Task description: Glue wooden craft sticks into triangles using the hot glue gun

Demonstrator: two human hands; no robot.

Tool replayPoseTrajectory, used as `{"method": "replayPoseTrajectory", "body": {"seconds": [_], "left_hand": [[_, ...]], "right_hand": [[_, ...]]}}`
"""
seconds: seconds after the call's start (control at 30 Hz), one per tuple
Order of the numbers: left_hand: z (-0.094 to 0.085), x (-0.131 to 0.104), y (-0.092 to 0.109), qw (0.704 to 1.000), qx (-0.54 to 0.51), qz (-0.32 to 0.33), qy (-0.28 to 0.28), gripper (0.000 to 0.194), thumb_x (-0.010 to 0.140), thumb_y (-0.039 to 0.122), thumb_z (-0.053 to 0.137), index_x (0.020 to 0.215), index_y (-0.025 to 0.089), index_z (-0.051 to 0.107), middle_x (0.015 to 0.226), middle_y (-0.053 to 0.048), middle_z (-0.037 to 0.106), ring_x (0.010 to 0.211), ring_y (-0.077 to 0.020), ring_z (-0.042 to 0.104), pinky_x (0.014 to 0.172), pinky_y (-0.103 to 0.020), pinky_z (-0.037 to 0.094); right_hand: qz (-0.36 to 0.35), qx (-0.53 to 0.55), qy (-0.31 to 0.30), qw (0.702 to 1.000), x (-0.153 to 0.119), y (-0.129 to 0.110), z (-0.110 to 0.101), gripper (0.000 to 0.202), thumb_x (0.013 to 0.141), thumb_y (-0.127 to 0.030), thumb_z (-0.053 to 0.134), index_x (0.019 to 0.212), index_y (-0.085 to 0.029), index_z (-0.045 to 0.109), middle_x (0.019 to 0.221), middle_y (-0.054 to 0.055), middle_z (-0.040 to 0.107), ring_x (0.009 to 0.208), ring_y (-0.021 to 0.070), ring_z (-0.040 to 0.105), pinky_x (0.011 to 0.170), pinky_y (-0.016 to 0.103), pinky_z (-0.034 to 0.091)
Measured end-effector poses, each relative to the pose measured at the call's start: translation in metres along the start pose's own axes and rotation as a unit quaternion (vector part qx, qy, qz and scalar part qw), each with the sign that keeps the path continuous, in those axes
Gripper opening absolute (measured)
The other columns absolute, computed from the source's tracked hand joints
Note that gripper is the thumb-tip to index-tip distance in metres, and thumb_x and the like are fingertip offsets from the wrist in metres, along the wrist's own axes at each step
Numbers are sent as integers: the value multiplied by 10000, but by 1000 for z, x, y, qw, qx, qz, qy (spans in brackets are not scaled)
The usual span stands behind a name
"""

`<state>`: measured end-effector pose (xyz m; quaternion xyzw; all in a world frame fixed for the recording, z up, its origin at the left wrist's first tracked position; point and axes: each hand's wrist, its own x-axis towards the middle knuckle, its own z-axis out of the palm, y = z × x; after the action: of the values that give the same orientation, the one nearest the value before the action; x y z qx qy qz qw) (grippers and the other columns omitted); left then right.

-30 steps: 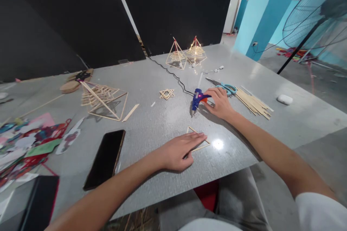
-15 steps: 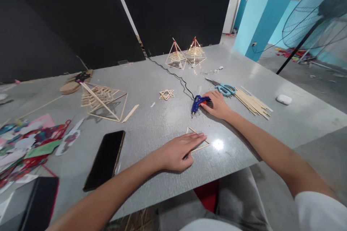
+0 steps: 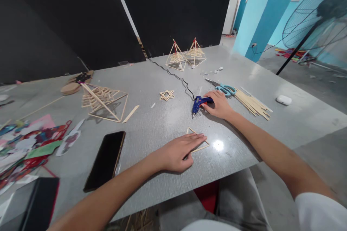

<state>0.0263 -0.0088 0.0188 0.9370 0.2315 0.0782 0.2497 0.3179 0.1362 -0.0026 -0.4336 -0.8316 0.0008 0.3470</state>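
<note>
My left hand [image 3: 180,151] lies flat over a small triangle of thin wooden sticks [image 3: 201,148], its fingers stretched out and covering part of it. My right hand [image 3: 218,104] is wrapped round the handle of a blue glue gun [image 3: 197,105], whose nozzle points down towards me at the table. A six-pointed star of sticks [image 3: 166,95] lies farther back, left of the glue gun. Just beyond my right hand are scissors with light blue handles [image 3: 226,89] and a bundle of flat wooden sticks [image 3: 252,103].
Two stick pyramids [image 3: 175,57] stand at the back; a larger stick frame [image 3: 104,103] lies at left. Nearer are a phone [image 3: 105,160], colourful scraps [image 3: 35,140] and a dark case [image 3: 40,202]. A black cord [image 3: 173,74] trails backward. A white case [image 3: 284,99] sits at right.
Small lights on the right-hand pyramid at the back were glowing and are now off. Both hands, the triangle and the glue gun have hardly moved.
</note>
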Motion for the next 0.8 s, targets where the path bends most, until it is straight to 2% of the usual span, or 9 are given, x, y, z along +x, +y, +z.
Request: {"method": "replayPoseTrajectory", "body": {"seconds": [0.4, 0.63, 0.8], "left_hand": [[0, 0, 0, 1000, -4, 4, 6, 873, 890, 136, 540, 1734, 195, 327, 1769, -152, 432, 1636, -321, 441, 1369, -562, 360], [0, -1, 1, 1000, 0, 3, 6, 854, 891, 135, 531, 1725, 166, 348, 1758, -165, 448, 1637, -309, 440, 1372, -549, 355], [-1, 0, 1, 1000, -3, 2, 4, 885, 887, 127, 536, 1740, 211, 316, 1776, -143, 422, 1649, -308, 420, 1376, -551, 347]], "right_hand": [[-4, 3, 25, 1000, 1, -4, -3, 311, 1042, -467, 614, 1216, -224, 702, 1257, 135, 762, 1191, 350, 617, 1074, 532, 419], [-13, 15, 40, 999, 1, -6, -2, 291, 1043, -458, 620, 1199, -226, 703, 1240, 132, 764, 1179, 345, 627, 1071, 538, 432], [-24, 29, 59, 998, 2, -9, -5, 271, 1047, -447, 622, 1186, -231, 708, 1222, 134, 766, 1173, 346, 635, 1061, 547, 443]]}}
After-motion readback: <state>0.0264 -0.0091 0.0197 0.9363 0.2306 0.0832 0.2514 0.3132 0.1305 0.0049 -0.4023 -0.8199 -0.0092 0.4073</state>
